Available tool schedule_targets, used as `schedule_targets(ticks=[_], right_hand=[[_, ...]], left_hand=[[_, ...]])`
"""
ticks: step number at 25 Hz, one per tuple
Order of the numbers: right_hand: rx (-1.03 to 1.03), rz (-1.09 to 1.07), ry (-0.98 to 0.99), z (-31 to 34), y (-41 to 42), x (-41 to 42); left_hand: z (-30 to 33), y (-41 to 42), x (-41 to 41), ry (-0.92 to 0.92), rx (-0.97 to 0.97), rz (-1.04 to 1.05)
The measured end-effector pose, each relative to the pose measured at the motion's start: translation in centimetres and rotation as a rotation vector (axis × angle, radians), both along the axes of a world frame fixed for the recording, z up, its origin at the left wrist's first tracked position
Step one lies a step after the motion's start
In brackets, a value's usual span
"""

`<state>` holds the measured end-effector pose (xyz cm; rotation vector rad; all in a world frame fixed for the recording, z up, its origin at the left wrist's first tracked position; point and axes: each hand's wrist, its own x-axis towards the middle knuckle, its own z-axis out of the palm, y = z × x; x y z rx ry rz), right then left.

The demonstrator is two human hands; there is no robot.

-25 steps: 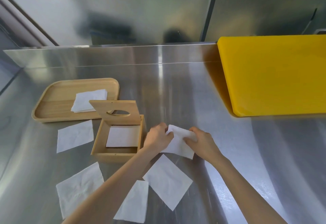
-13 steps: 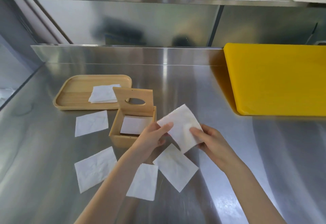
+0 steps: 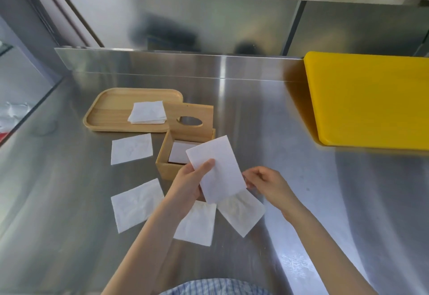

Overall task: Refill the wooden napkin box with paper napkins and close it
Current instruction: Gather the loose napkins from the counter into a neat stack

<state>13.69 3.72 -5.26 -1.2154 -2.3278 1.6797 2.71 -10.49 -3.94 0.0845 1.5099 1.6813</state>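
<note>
Wooden napkin box (image 3: pixel 183 155) stands open on the steel surface (image 3: pixel 290 178), lid (image 3: pixel 189 120) upright, some napkins already inside. The left hand (image 3: pixel 188 183) pinches one napkin (image 3: pixel 216 169) just above the box; the right hand (image 3: pixel 267 184) touches its lower edge, grip unclear. Four loose napkins and the stack (image 3: pixel 147 115) on the tray (image 3: pixel 109 111) remain. How full the box is cannot be seen.

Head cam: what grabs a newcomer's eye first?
Centre frame, the left hand holds up a white napkin over the open wooden napkin box, with the right hand at its lower right edge. At the right, a big yellow board dominates the steel counter. Loose napkins lie around the box, and a small stack sits on the wooden tray behind it.
</note>
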Motion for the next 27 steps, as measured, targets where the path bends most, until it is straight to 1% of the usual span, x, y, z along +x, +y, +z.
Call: schedule_targets(ticks=[2, 4, 6, 8, 14, 17, 20, 22, 25, 26, 27], right_hand=[[0.236, 0.095, -0.203, -1.9, 0.2, -0.2], [0.395, 0.2, -0.378, -3.5, -0.3, -0.4], [0.529, 0.266, -0.49, -4.5, -1.0, -0.7], [0.588, 0.284, -0.526, -5.0, -1.4, -1.0], [0.503, 0.237, -0.457, -5.5, -1.6, -1.1], [0.427, 0.221, -0.411, -5.8, -1.6, -1.1], [0.343, 0.181, -0.316, -5.3, -1.3, -0.9], [0.287, 0.168, -0.247, -4.0, -1.1, -0.6], [0.266, 0.168, -0.164, -1.0, -0.6, -0.2], [0.221, 0.156, -0.118, 0.2, -0.4, 0.0], [0.117, 0.137, -0.047, 1.8, -0.4, 0.1]], left_hand=[[0.0, -0.7, -0.3, 0.019, -0.02, 0.014], [-0.2, -1.5, -0.6, 0.029, -0.036, 0.028], [-0.4, -2.2, -0.8, 0.023, -0.049, 0.05], [-0.6, -2.9, -0.9, 0.025, -0.061, 0.057], [-1.3, -4.0, -0.9, 0.004, -0.083, 0.064], [-1.7, -4.3, -0.9, -0.001, -0.091, 0.068], [-1.9, -4.4, -0.8, -0.014, -0.104, 0.069], [-2.2, -4.5, -0.7, -0.029, -0.11, 0.073], [-2.3, -4.4, -0.4, -0.059, -0.112, 0.067], [-2.2, -4.5, -0.3, -0.081, -0.108, 0.071], [-2.0, -4.5, -0.3, -0.112, -0.104, 0.08]])
